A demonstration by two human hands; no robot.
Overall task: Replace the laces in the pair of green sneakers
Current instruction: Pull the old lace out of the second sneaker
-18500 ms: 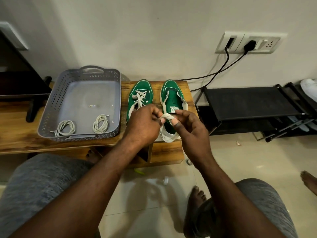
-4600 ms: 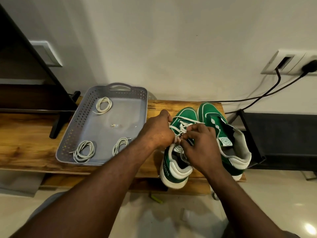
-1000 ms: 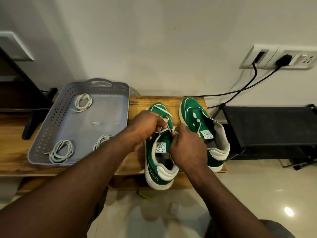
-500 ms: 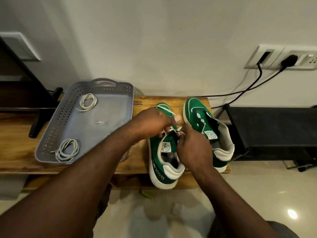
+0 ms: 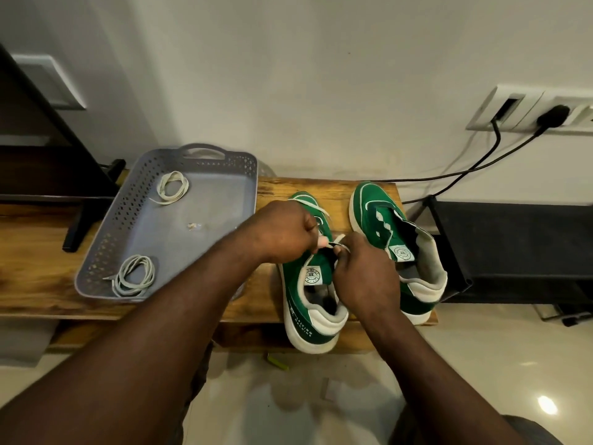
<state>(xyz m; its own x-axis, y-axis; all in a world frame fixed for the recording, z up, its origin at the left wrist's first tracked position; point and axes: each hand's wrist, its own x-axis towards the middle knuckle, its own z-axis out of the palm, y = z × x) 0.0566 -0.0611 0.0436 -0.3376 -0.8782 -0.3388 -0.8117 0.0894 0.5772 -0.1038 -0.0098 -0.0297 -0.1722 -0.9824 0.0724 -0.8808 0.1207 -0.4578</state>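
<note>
Two green sneakers stand on the wooden bench (image 5: 38, 271). The left sneaker (image 5: 308, 303) has its heel over the front edge and a white lace (image 5: 316, 207) running across its toe. My left hand (image 5: 282, 232) and my right hand (image 5: 362, 274) meet over its tongue, each pinching that lace. The right sneaker (image 5: 398, 248) stands beside it with no lace in its eyelets. A grey perforated tray (image 5: 106, 252) on the left holds a coiled lace at the back (image 5: 171, 187) and another at the front (image 5: 134, 277); my left forearm hides part of the tray.
A black shoe rack (image 5: 513, 248) stands right of the bench. Black cables (image 5: 465, 168) run from a wall socket (image 5: 526, 114) down behind the sneakers. A dark stand leg (image 5: 80, 226) rests on the bench at far left. Tiled floor lies below.
Since a second ago both hands stay on the left sneaker's lace, and my left hand has pulled slightly left. The coiled lace at the tray's front right is now hidden by my forearm.
</note>
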